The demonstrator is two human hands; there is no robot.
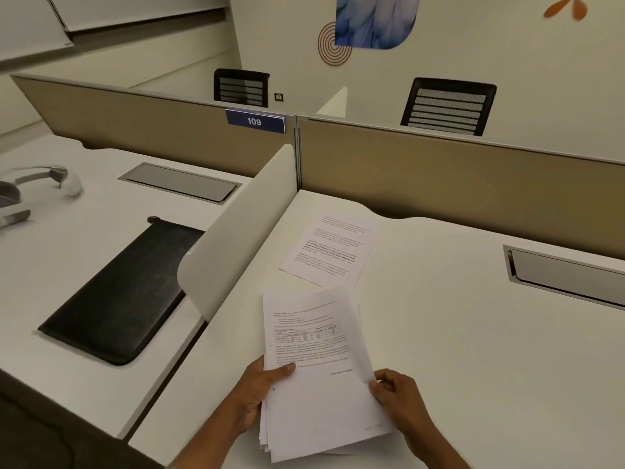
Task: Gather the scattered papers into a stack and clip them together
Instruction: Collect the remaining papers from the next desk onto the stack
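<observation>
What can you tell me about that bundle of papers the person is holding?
The stack of papers is a loose sheaf of white printed sheets, edges fanned and not squared. The top sheet shows lines of text and a small table; the words are too blurred to read. It lies lengthwise away from the person, low over the white desk. The left hand grips its left edge, thumb on top; the right hand pinches the right edge. No clip is visible on it.
</observation>
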